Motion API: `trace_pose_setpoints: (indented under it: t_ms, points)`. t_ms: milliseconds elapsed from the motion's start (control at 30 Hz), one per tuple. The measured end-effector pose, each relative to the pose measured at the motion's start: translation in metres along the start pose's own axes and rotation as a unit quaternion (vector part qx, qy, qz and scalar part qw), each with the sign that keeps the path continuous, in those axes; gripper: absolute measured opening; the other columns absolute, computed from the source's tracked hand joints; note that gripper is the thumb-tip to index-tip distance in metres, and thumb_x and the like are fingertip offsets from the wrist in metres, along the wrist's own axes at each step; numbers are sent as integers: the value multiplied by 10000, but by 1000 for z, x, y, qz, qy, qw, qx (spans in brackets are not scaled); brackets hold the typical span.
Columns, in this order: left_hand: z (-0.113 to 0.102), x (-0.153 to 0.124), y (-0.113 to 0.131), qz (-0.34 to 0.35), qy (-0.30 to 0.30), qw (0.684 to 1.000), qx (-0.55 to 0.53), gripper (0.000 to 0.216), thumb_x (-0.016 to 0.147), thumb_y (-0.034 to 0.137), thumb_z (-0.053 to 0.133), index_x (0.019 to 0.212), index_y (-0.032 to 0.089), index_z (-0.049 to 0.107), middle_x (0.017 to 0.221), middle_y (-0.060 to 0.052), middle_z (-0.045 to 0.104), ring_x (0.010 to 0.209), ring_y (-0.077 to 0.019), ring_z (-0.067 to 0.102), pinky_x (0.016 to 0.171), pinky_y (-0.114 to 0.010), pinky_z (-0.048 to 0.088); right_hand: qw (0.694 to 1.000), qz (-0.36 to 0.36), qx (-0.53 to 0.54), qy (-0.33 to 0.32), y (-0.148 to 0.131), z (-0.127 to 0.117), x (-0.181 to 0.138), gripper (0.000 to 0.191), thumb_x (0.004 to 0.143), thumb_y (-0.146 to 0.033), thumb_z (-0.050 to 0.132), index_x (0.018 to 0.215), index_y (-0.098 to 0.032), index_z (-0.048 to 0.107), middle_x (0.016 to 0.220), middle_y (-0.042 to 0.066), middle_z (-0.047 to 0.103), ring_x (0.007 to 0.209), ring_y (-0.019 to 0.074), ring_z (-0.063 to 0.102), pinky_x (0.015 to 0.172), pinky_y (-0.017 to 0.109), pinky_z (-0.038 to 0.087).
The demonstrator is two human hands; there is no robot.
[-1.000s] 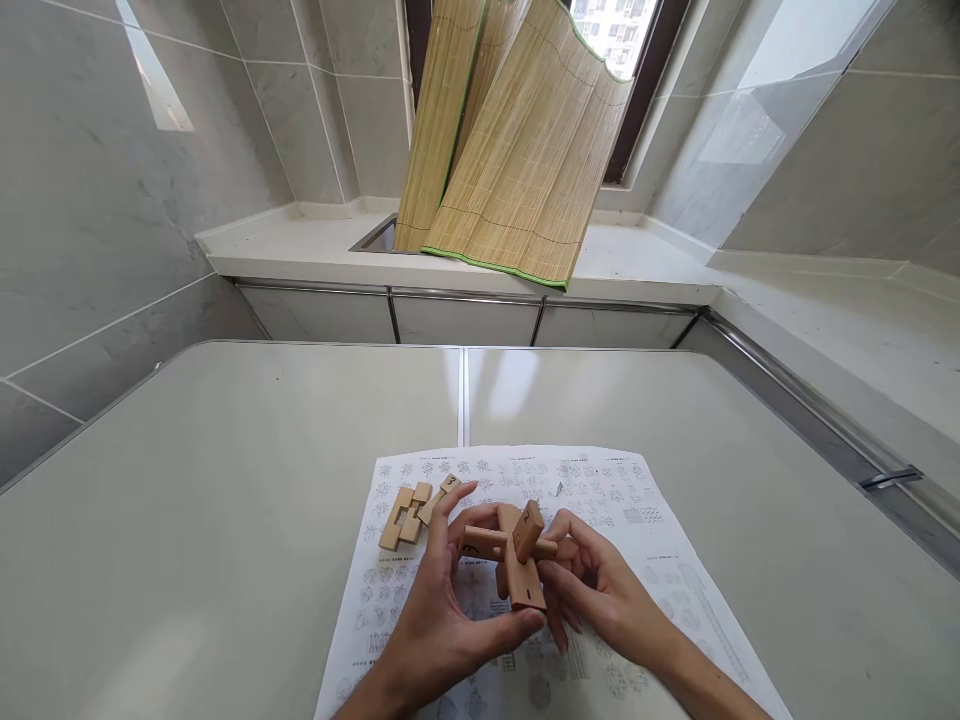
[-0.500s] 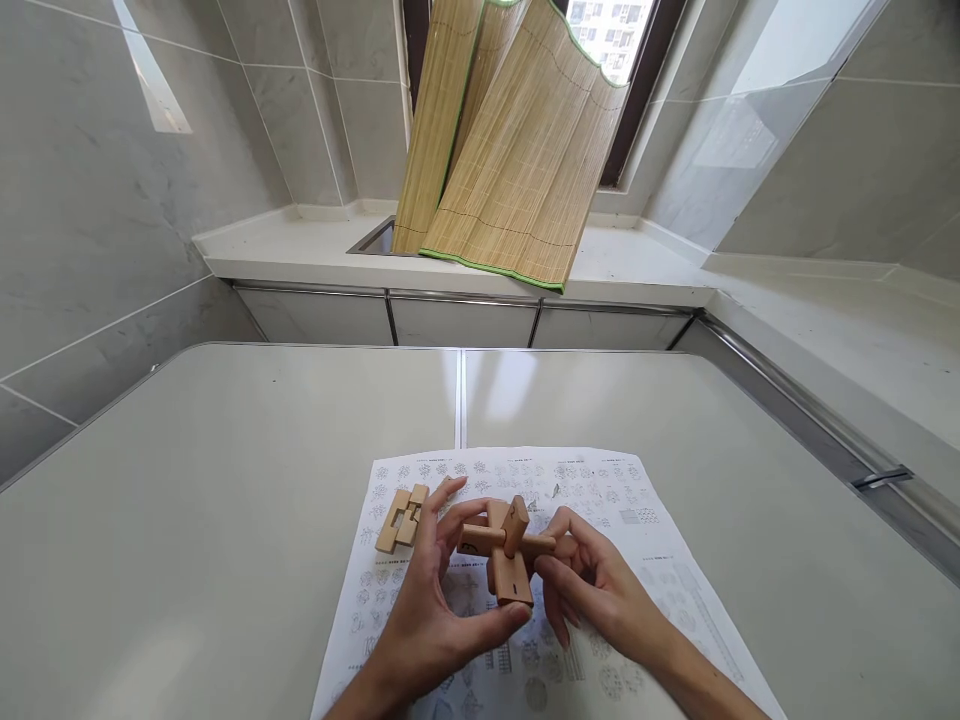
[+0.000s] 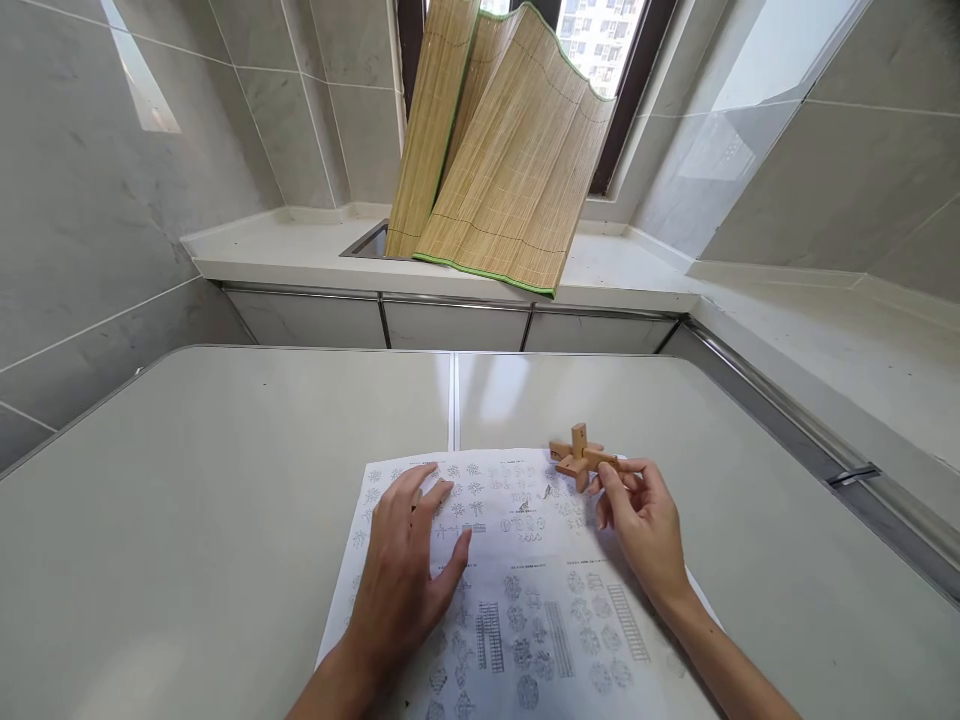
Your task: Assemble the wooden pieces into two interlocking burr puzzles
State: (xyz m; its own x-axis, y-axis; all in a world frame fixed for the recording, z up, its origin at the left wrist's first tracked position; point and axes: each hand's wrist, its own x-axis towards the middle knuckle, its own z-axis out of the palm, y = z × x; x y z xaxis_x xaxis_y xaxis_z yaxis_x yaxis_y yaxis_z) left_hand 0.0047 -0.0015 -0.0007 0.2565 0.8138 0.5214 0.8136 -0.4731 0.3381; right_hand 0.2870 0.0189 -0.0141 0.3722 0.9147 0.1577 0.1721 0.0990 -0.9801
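Note:
A wooden interlocking puzzle (image 3: 580, 458), shaped like a cross with arms pointing several ways, is pinched by one arm between the thumb and fingers of my right hand (image 3: 641, 520). It is at the far right edge of a printed instruction sheet (image 3: 536, 585). Over the left part of that sheet is my left hand (image 3: 405, 560), its thumb and fingers spread apart. No held piece shows in it. The flat wooden pieces seen earlier on the left of the sheet are hidden behind this hand.
The sheet lies on a pale table (image 3: 225, 520) with a seam down its middle. Beyond the table's far edge runs a white ledge (image 3: 285, 245). A bamboo mat (image 3: 510, 160) with green edging hangs over it before the window. Tiled walls (image 3: 90, 200) rise on both sides.
My right hand has carried the wooden puzzle away and to the right. My left hand has let go of it and moved left, over where the flat wooden pieces lay.

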Motion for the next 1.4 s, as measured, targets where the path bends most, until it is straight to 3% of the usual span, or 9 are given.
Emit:
trace_pose_setpoints:
  t_ms: [133, 333, 567, 833, 1000, 1133, 1200, 1267, 1400]
  points:
    - [1, 2, -14, -17, 0, 998, 52, 403, 1000, 342, 606, 1369, 216, 509, 1470, -177, 544, 1392, -386, 499, 1107, -615, 457, 995, 1, -85, 58, 7, -10, 10, 358, 964, -571, 657, 954, -226, 560, 770, -8, 716, 481, 133, 568, 517, 271, 445]
    - [0, 2, -21, -80, -20, 996, 31, 464, 966, 435, 639, 1363, 234, 509, 1441, -160, 588, 1358, -392, 542, 1108, -616, 461, 979, 21, -178, 97, 10, -17, 15, 359, 946, -573, 646, 941, -219, 588, 768, 21, 739, 559, 186, 613, 597, 314, 478]
    - [2, -1, -21, -133, -53, 990, -5, 521, 970, 447, 621, 1418, 223, 479, 1470, -151, 599, 1373, -381, 566, 1111, -608, 495, 970, 11, -193, 149, 10, -20, 19, 318, 896, -500, 689, 1003, -224, 573, 739, -44, 566, 694, 195, 569, 689, 317, 456]
    - [1, -1, -15, -127, -88, 985, -81, 479, 1011, 333, 569, 1466, 238, 452, 1518, -135, 566, 1446, -341, 525, 1155, -580, 491, 961, -122, -169, 183, 3, -15, 10, 255, 909, -375, 647, 1078, -219, 536, 908, -1, 484, 854, 216, 507, 762, 345, 421]
    - [2, -6, -4, -72, -145, 976, -142, 605, 986, 278, 597, 1539, 279, 352, 1626, -143, 455, 1542, -358, 393, 1208, -632, 423, 954, -233, -166, 90, -3, -2, -8, 100, 954, -279, 606, 1020, -235, 545, 919, 20, 541, 838, 226, 528, 786, 367, 435]
    - [1, -8, 2, -31, -189, 964, -182, 757, 957, 291, 643, 1603, 323, 249, 1688, -134, 360, 1560, -364, 357, 1213, -631, 421, 946, -247, -164, -130, -6, 10, -22, 97, 998, -183, 541, 1064, -249, 567, 953, 47, 601, 871, 235, 593, 783, 363, 503]
    - [-1, -6, 0, -20, -187, 966, -177, 770, 952, 303, 657, 1605, 320, 250, 1673, -139, 382, 1534, -363, 404, 1200, -607, 448, 922, -253, -168, -241, -6, 15, -27, 195, 1000, -149, 530, 1155, -256, 577, 1051, 77, 639, 952, 249, 634, 819, 377, 547]
    - [-4, -2, -4, -2, -175, 973, -148, 765, 934, 332, 685, 1588, 296, 290, 1627, -153, 441, 1491, -372, 459, 1184, -596, 464, 899, -257, -180, -307, -6, 18, -30, 299, 983, -125, 543, 1246, -265, 567, 1168, 106, 644, 1045, 268, 651, 878, 407, 578]
    - [-6, 3, -11, 12, -133, 989, -61, 742, 851, 445, 770, 1483, 232, 446, 1445, -178, 588, 1317, -408, 587, 1063, -591, 537, 881, -247, -206, -348, -7, 20, -34, 401, 955, -118, 577, 1322, -273, 540, 1280, 129, 614, 1157, 295, 644, 967, 470, 596]
